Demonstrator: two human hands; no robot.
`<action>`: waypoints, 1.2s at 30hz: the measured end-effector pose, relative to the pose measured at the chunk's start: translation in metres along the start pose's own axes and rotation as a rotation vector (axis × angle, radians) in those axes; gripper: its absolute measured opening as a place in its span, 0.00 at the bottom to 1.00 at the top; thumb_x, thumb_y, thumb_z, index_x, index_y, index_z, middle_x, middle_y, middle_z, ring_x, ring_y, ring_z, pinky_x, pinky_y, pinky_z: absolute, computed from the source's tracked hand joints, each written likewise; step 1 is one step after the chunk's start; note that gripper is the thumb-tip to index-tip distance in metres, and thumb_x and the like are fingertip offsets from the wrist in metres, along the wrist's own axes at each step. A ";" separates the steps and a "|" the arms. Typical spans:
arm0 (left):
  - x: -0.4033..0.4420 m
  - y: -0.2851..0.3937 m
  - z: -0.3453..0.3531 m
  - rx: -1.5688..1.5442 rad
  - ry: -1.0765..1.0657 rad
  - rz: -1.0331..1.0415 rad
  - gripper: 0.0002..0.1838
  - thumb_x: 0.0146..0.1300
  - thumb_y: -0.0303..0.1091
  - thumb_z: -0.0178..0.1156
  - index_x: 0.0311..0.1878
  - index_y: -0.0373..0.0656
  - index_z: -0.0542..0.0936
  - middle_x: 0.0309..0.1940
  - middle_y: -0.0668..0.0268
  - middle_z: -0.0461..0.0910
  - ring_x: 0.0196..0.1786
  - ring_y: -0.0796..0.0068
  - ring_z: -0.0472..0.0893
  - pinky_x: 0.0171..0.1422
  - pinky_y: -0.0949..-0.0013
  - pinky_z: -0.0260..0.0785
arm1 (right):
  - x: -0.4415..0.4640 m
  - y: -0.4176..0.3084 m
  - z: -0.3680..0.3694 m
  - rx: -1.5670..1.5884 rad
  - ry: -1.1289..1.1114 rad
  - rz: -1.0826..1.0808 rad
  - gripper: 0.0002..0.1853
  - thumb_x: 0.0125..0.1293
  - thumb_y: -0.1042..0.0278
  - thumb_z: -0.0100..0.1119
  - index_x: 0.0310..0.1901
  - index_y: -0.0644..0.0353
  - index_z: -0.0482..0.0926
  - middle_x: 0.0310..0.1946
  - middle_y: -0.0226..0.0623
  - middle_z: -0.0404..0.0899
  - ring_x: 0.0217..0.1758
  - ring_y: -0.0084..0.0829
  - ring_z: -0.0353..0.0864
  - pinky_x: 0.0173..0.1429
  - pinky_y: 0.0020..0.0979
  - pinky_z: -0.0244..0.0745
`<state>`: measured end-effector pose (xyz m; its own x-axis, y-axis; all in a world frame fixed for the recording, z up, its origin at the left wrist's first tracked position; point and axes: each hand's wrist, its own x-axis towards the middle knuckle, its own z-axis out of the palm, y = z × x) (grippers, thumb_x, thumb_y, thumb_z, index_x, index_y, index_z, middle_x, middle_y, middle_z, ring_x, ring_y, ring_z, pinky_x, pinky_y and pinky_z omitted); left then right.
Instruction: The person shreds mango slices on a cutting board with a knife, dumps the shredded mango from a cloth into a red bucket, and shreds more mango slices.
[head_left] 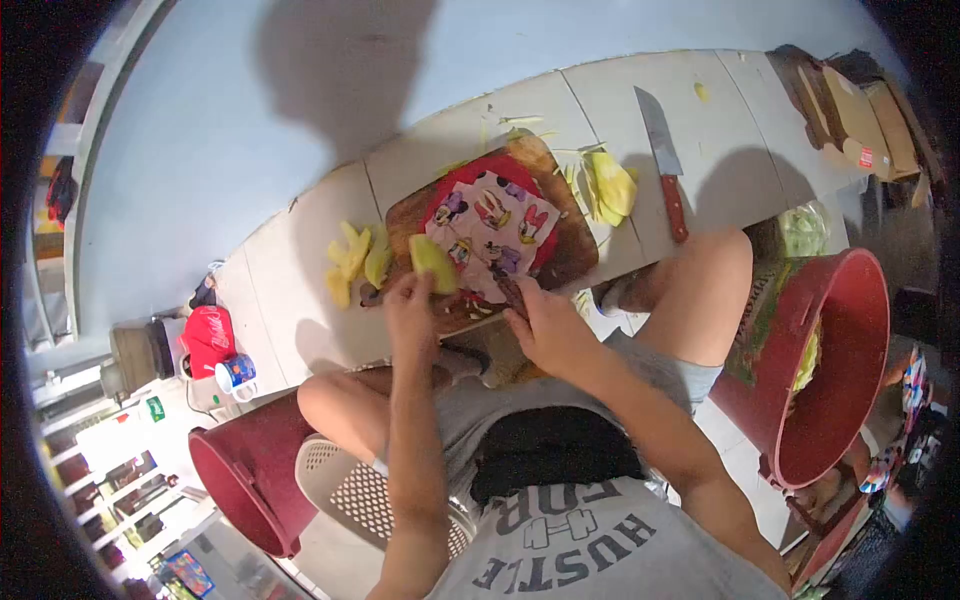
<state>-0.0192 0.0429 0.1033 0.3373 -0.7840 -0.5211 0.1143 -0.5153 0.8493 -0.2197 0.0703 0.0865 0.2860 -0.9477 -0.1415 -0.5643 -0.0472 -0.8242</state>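
My left hand [408,305] is closed around the lower end of a pale yellow-green fruit piece [430,262], which looks like mango, over the left side of a wooden cutting board [572,235]. In my right hand [548,325] is a dark brown handle [509,290], apparently a knife's; I cannot make out its blade. Between and beyond my hands, a cartoon-print cloth [505,225] lies on a red piece [436,207] on the board. Cut yellow fruit pieces [348,262] lie left of the board. More peeled fruit [610,188] sits to its right.
A large knife with a red handle [673,205] lies on the tiles at right. Red bins stand at right [765,380] and left [250,470], the left one beside a perforated basket [365,500]. A blue mug [237,373] is at left. Cardboard boxes [850,115] stand far right.
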 end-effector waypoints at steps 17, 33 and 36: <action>0.029 -0.070 0.031 0.430 0.023 1.025 0.15 0.54 0.20 0.71 0.45 0.38 0.81 0.51 0.56 0.77 0.51 0.62 0.80 0.47 0.61 0.77 | -0.009 0.008 -0.011 0.003 -0.015 0.067 0.17 0.71 0.62 0.57 0.51 0.67 0.68 0.30 0.59 0.81 0.36 0.63 0.81 0.39 0.58 0.72; 0.051 -0.082 0.006 0.639 -0.174 1.215 0.23 0.56 0.34 0.69 0.53 0.36 0.76 0.61 0.45 0.68 0.55 0.47 0.78 0.60 0.54 0.71 | 0.006 -0.003 -0.005 -0.124 -0.108 0.006 0.19 0.74 0.59 0.52 0.52 0.69 0.66 0.31 0.61 0.81 0.33 0.63 0.83 0.37 0.56 0.79; 0.059 -0.088 0.001 0.683 -0.148 1.266 0.23 0.57 0.37 0.67 0.53 0.34 0.76 0.60 0.44 0.68 0.59 0.46 0.75 0.63 0.52 0.69 | -0.011 -0.017 -0.020 -0.146 -0.118 0.014 0.19 0.74 0.58 0.52 0.52 0.68 0.66 0.29 0.59 0.80 0.31 0.60 0.83 0.34 0.53 0.80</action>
<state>-0.0106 0.0415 -0.0027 -0.2305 -0.8371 0.4962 -0.6567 0.5101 0.5555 -0.2284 0.0751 0.1132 0.3609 -0.9056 -0.2227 -0.6731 -0.0876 -0.7344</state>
